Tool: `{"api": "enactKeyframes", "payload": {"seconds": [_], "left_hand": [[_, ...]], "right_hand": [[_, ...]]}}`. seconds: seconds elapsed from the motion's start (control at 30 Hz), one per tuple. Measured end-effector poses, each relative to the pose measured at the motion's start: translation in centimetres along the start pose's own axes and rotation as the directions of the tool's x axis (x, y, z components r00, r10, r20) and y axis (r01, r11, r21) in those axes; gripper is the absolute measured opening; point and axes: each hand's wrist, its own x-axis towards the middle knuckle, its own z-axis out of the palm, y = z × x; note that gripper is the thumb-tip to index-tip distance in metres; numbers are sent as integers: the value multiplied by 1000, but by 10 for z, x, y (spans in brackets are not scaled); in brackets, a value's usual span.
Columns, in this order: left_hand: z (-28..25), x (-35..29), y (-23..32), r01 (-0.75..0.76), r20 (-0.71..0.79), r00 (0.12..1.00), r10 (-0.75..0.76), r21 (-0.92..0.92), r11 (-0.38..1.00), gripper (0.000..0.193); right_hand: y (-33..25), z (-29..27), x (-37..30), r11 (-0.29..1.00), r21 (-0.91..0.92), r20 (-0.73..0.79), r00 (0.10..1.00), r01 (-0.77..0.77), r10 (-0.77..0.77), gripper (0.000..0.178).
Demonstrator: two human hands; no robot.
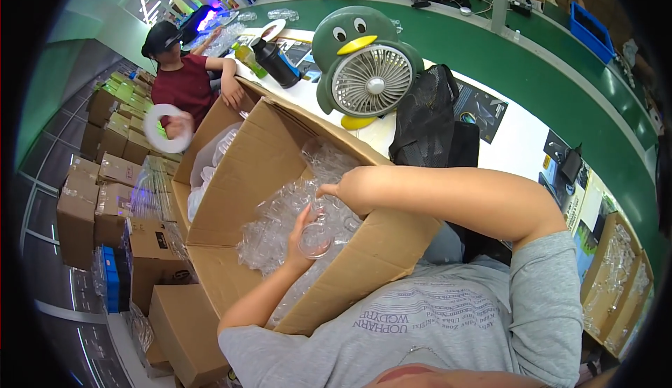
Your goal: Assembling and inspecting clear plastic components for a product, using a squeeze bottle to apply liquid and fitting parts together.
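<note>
A large open cardboard box (234, 185) stands against my body, partly filled with clear plastic pieces (262, 234). Inside it, my left hand (301, 243) is closed around a clear plastic piece with a round rim (316, 241). My right hand (353, 188) reaches over the box's near right side. Its fingers are curled close to the upper end of that same piece, and the hand itself hides most of them. What they grip, if anything, I cannot make out against the transparent plastic.
Beyond the box, a green penguin-shaped fan (374, 83), a black mesh bag (427, 122) and a dark bottle (276, 62) stand on the white table (490, 150). A co-worker (185, 83) holds a white ring (168, 129) at left. Cartons (178, 318) are stacked beside me; a cardboard tray (616, 283) lies right.
</note>
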Motion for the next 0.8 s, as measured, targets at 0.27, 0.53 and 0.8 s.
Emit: {"api": "enactKeyframes", "payload": {"seconds": [0.27, 0.53, 0.8], "left_hand": [[-3, -3, 1, -33, 3, 999, 33, 55, 998, 88], [-61, 34, 81, -184, -311, 920, 240, 200, 962, 67], [-59, 66, 146, -441, -266, 761, 591, 456, 773, 72]], "right_hand": [[-6, 0, -13, 997, -26, -188, 979, 73, -77, 78], [-22, -24, -51, 969, -65, -774, 600, 240, -200, 77], [-18, 2, -155, 949, -57, -987, 126, 311, -101, 60]]}}
